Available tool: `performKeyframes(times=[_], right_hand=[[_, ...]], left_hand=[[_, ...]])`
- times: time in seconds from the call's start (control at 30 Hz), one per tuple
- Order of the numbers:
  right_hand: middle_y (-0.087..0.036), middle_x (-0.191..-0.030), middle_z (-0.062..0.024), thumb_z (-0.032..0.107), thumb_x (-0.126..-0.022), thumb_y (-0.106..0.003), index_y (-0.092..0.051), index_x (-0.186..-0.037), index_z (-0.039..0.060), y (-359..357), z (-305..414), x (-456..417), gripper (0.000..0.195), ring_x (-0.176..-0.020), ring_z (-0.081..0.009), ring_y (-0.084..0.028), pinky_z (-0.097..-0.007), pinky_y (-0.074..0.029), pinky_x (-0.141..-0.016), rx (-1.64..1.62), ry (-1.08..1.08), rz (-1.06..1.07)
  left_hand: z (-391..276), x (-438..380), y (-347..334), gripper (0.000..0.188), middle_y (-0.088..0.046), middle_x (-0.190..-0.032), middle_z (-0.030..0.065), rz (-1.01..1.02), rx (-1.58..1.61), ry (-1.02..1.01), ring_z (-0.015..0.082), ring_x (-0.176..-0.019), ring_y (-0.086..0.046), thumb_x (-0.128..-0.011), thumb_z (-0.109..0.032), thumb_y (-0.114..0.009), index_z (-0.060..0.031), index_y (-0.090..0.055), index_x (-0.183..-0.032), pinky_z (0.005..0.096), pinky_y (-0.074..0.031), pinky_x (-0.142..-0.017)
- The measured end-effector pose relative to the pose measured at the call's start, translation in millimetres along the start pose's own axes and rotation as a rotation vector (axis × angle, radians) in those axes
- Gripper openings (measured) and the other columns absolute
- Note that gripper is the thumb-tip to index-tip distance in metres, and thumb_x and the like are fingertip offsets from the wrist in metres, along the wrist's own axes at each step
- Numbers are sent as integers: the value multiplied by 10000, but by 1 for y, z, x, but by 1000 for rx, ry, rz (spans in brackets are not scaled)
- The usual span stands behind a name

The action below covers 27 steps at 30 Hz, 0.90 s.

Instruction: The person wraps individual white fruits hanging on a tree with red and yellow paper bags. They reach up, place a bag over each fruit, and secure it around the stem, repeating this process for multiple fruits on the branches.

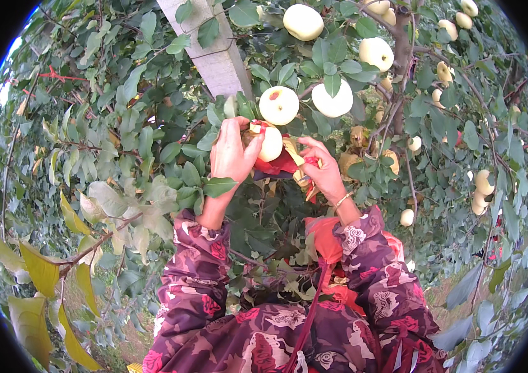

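A pale yellow apple (271, 143) hangs among the leaves, partly wrapped in a torn fruit bag (280, 163) with a red inner layer and a dark outer side. My left hand (232, 149) grips the apple's left side, its thumb lying against the skin. Crumpled yellow and red bag paper (302, 175) is pinched in the fingers of my right hand (322, 168), just to the right of the fruit. Directly above hangs a bare apple (278, 105) with a brown blemish, and beside it another pale apple (332, 99).
A concrete post (215, 51) slants down from the top. More apples (375, 54) hang around the tree trunk (401, 70) on the right. A red bag (324, 238) hangs at my front on a strap (308, 317). Leafy twigs (100, 240) reach in from the left.
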State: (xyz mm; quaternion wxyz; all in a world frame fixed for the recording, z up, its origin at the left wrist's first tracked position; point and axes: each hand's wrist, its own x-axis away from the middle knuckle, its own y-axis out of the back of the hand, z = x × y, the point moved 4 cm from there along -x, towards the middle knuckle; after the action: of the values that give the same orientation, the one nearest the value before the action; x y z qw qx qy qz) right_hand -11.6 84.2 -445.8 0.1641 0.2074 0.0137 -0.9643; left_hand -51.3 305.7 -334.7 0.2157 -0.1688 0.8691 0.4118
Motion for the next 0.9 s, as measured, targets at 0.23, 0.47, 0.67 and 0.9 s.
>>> performKeyframes(times=[0.23,0.47,0.67,0.9], right_hand=[[-705,-1113,-78,-2,-909,-603,-581,-959,31,-21,23,-12,64,-1007,-99,-626,-260,-504,-906,-425,-290,-21],[-608,-880,8,47,-932,-612,-571,-993,37,-21,-25,-42,74,-813,-66,-579,-231,-485,-738,-342,-267,-202],[-719,-1076,-64,70,-923,-687,-645,-1256,-7,-19,-37,-58,345,-923,-128,-677,-262,-541,-838,-517,-464,-66],[-726,-1096,-62,129,-945,-722,-677,-1201,-11,-29,-48,-80,295,-990,-137,-684,-296,-554,-889,-595,-614,127]], left_hand=[[4,-6,-7,238,-633,-984,158,-139,-61,-64,360,-858,-645,-892,-114,-737,-15,-611,-1068,413,-530,-751],[19,7,12,123,-622,-994,150,-178,-164,-116,402,-850,-663,-929,-56,-665,-47,-585,-1022,483,-541,-705],[17,12,-6,84,-611,-994,144,-99,-233,-123,405,-815,-669,-949,-72,-637,-59,-572,-1001,487,-554,-664],[49,58,-9,129,-651,-944,194,95,-433,-25,432,-801,-666,-884,9,-629,-34,-587,-998,510,-549,-662]])
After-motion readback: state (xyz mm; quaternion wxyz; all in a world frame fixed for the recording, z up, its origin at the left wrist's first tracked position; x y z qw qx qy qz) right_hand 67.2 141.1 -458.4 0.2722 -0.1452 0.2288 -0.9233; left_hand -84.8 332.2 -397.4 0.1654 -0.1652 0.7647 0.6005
